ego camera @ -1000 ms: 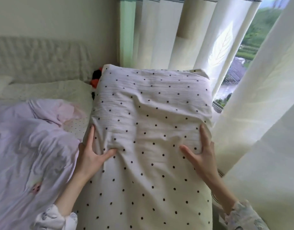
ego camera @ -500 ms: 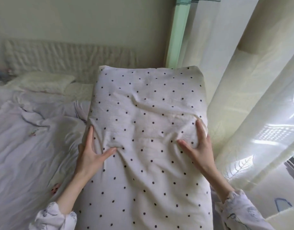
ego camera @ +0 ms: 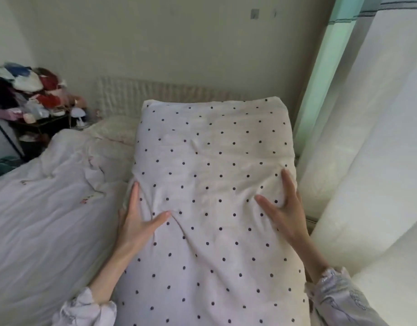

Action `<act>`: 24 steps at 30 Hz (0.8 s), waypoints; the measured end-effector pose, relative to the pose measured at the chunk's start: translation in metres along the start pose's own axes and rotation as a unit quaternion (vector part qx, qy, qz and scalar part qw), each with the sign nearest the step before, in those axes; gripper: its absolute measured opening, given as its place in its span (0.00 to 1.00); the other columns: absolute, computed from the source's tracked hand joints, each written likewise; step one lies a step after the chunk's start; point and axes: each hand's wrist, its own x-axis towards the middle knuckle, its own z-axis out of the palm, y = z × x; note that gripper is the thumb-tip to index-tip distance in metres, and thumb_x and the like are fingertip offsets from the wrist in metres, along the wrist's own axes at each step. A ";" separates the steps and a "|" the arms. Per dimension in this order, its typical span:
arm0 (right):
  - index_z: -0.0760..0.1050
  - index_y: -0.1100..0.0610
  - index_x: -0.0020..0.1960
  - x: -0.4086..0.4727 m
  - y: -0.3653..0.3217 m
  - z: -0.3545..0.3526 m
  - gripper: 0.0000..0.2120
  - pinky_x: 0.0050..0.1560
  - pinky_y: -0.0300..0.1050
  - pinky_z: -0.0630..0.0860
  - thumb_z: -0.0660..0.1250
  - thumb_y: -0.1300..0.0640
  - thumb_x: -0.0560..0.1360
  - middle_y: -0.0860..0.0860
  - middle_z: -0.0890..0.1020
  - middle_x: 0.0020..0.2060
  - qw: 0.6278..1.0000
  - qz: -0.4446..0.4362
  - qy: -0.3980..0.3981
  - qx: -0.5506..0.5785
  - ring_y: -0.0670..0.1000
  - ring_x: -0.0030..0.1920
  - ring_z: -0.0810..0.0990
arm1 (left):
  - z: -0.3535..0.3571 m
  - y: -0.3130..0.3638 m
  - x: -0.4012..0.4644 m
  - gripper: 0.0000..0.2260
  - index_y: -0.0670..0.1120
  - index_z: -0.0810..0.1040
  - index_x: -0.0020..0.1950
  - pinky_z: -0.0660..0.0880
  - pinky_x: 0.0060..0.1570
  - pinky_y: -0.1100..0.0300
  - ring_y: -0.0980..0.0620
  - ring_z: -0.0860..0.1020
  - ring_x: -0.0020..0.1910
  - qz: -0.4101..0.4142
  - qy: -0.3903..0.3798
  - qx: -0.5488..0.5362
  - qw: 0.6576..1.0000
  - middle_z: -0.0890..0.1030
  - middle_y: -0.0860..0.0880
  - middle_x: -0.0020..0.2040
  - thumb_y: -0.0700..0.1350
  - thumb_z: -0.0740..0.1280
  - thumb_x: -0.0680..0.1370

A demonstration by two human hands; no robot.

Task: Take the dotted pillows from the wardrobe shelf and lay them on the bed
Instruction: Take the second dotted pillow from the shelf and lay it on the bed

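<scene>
Both clamped: left hand [ego camera: 137, 222] and right hand [ego camera: 285, 212] grip a white black-dotted fabric pillow [ego camera: 212, 208] beside a rumpled white duvet [ego camera: 45, 208].

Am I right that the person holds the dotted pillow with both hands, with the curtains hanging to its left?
Not quite. In the head view both hands, left hand and right hand, do grip the dotted pillow, but the curtains hang to its right. To its left lies the rumpled white bedding.

no readable text, label, brand, number or sign shows anywhere in view.
</scene>
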 end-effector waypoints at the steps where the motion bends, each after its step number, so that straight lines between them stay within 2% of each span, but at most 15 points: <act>1: 0.49 0.35 0.71 0.018 0.006 0.005 0.42 0.60 0.42 0.61 0.69 0.36 0.64 0.29 0.58 0.64 1.000 0.001 -0.002 0.004 0.37 0.65 0.58 | 0.007 0.001 0.011 0.48 0.71 0.45 0.69 0.58 0.69 0.47 0.49 0.56 0.73 -0.012 0.008 0.009 1.000 0.61 0.47 0.73 0.66 0.73 0.58; 7: 0.49 0.31 0.69 0.122 0.046 0.036 0.43 0.52 0.42 0.65 0.66 0.30 0.58 0.41 0.65 0.58 0.999 0.028 -0.017 0.013 0.40 0.53 0.66 | 0.054 0.003 0.094 0.47 0.76 0.44 0.66 0.62 0.65 0.48 0.43 0.62 0.70 -0.052 0.038 0.019 0.998 0.60 0.41 0.71 0.66 0.73 0.57; 9: 0.49 0.30 0.68 0.160 0.062 0.050 0.43 0.52 0.44 0.66 0.66 0.30 0.59 0.43 0.65 0.58 0.999 0.032 -0.026 0.011 0.43 0.53 0.66 | 0.071 0.000 0.130 0.48 0.75 0.44 0.66 0.63 0.64 0.48 0.42 0.62 0.69 -0.060 0.043 0.030 0.997 0.59 0.41 0.71 0.67 0.72 0.57; 14: 0.48 0.31 0.69 0.272 0.093 0.094 0.44 0.52 0.47 0.67 0.64 0.27 0.59 0.48 0.64 0.67 0.998 0.017 -0.053 0.005 0.45 0.55 0.65 | 0.114 -0.007 0.237 0.50 0.71 0.44 0.69 0.64 0.64 0.48 0.41 0.62 0.69 -0.077 0.052 0.031 0.995 0.58 0.41 0.72 0.68 0.71 0.55; 18: 0.48 0.31 0.69 0.356 0.110 0.109 0.45 0.50 0.46 0.67 0.64 0.27 0.58 0.49 0.64 0.65 0.998 0.019 -0.058 -0.004 0.46 0.54 0.65 | 0.154 0.001 0.320 0.51 0.72 0.44 0.69 0.66 0.60 0.47 0.39 0.66 0.64 -0.102 0.046 0.026 0.993 0.61 0.40 0.66 0.68 0.73 0.55; 24: 0.48 0.31 0.68 0.473 0.155 0.124 0.43 0.51 0.48 0.66 0.68 0.31 0.61 0.49 0.64 0.66 0.998 0.028 -0.053 -0.027 0.46 0.55 0.64 | 0.221 0.008 0.424 0.52 0.71 0.43 0.69 0.63 0.60 0.53 0.43 0.64 0.68 -0.094 0.022 -0.009 0.995 0.59 0.43 0.71 0.68 0.72 0.55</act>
